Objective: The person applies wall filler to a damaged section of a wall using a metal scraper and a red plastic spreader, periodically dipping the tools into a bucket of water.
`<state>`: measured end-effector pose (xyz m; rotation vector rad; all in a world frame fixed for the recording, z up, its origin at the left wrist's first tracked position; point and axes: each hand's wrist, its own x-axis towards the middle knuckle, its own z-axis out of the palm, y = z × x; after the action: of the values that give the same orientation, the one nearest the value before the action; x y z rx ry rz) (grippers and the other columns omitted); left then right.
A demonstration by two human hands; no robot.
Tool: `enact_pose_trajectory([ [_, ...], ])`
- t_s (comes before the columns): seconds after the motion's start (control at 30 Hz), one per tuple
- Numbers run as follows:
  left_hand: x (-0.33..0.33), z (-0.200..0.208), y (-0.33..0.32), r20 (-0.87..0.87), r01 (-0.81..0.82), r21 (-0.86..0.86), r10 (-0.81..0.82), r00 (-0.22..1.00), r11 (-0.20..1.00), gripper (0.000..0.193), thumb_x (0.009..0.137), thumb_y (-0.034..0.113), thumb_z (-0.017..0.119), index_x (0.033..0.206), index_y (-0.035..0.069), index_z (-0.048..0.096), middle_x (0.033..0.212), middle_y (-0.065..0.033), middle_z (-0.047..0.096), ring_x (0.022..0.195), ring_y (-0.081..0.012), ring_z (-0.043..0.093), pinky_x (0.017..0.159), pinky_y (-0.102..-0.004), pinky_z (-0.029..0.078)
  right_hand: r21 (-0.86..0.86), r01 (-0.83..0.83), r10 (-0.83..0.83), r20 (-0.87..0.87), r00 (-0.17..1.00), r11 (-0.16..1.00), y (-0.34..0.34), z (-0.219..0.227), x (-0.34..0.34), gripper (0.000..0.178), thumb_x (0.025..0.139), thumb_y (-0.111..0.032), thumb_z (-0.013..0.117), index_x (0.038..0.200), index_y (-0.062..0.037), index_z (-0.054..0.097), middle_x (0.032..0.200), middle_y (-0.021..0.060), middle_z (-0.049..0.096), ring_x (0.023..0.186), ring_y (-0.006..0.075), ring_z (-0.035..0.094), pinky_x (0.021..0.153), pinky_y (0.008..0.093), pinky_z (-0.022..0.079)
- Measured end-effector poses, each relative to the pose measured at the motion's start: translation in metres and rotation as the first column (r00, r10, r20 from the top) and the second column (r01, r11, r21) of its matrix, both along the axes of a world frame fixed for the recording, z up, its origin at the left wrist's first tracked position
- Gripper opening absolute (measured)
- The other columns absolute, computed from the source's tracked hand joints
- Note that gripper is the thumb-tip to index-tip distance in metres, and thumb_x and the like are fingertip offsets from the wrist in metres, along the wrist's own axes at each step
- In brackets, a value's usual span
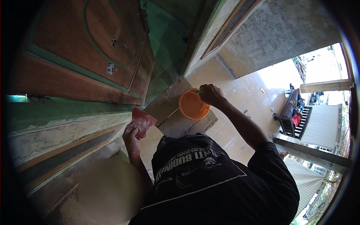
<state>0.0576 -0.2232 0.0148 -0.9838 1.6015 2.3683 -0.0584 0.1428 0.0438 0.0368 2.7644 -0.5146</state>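
Observation:
My left hand (132,138) is closed on the lower edge of a flat red piece (142,122), which is smeared with white and spreads wider away from my fingers. Whether it is a stiff spreader or a sheet, I cannot tell. At the upper right edge of an orange bucket (194,106), my right hand (212,95) is closed in a grip. The bucket's orange inside faces up; any contents are hard to make out. Beneath it shows a worn, greyish-brown board (165,107).
A brown panelled door (90,48) with green trim stands open at the left. Below it runs a wall with a wood-framed strip (71,157). Beige tiles (240,93) cover the floor, and a dark bench (292,114) holding items stands at the right.

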Motion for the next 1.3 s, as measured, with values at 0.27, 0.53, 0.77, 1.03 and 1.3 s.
enact_pose_trajectory([
  [0.27,0.015,-0.005,-0.014,-0.031,-0.015,0.017,0.015,0.999,1.000,0.030,0.078,0.000,0.048,0.108,-0.001,0.051,0.099,-0.0119,0.055,0.086,-0.0202,0.059,0.072,-0.0311,0.052,0.222,-0.300,0.227,0.304,0.925,0.928,-0.020,-0.039,0.020,0.024,0.074,-0.019,0.056,0.094,-0.0066,0.062,0.087,0.0153,0.066,0.081,0.0309,0.065,0.070,0.0415,0.052],
  [0.53,0.032,-0.008,-0.006,0.068,-0.022,-0.028,0.024,0.997,0.999,0.029,0.077,0.002,0.047,0.105,-0.001,0.052,0.095,-0.0113,0.055,0.081,-0.0191,0.060,0.066,-0.0297,0.052,0.124,-0.184,0.162,0.168,0.972,0.975,-0.032,-0.093,0.038,0.028,0.078,-0.013,0.049,0.104,-0.0079,0.058,0.085,0.0142,0.065,0.079,0.0336,0.064,0.067,0.0428,0.052],
  [0.77,0.039,-0.023,-0.008,0.021,0.000,0.005,0.000,1.000,1.000,0.026,0.076,0.004,0.048,0.101,0.002,0.053,0.093,-0.0103,0.056,0.079,-0.0183,0.059,0.065,-0.0288,0.052,-0.018,-0.278,0.278,0.126,0.952,0.960,-0.009,-0.076,0.042,0.023,0.075,-0.011,0.049,0.094,-0.0042,0.061,0.083,0.0179,0.064,0.078,0.0334,0.064,0.068,0.0437,0.052],
  [1.03,0.052,-0.031,-0.013,0.054,0.025,0.010,-0.025,0.998,1.000,0.030,0.076,0.004,0.048,0.106,0.001,0.051,0.094,-0.0103,0.058,0.081,-0.0200,0.061,0.067,-0.0312,0.054,0.022,-0.028,0.028,0.003,1.000,0.999,-0.030,-0.099,0.024,0.018,0.080,-0.016,0.048,0.087,-0.0016,0.058,0.080,0.0201,0.063,0.076,0.0362,0.063,0.068,0.0462,0.051],
  [1.3,0.061,-0.037,-0.016,0.117,-0.045,-0.042,0.049,0.992,0.998,0.027,0.077,0.005,0.049,0.104,0.002,0.052,0.092,-0.0112,0.057,0.078,-0.0207,0.061,0.063,-0.0323,0.054,-0.142,-0.010,-0.001,-0.078,0.997,0.990,-0.036,-0.141,0.037,0.019,0.080,-0.014,0.046,0.085,-0.0014,0.059,0.076,0.0231,0.062,0.077,0.0372,0.063,0.068,0.0475,0.050],
])
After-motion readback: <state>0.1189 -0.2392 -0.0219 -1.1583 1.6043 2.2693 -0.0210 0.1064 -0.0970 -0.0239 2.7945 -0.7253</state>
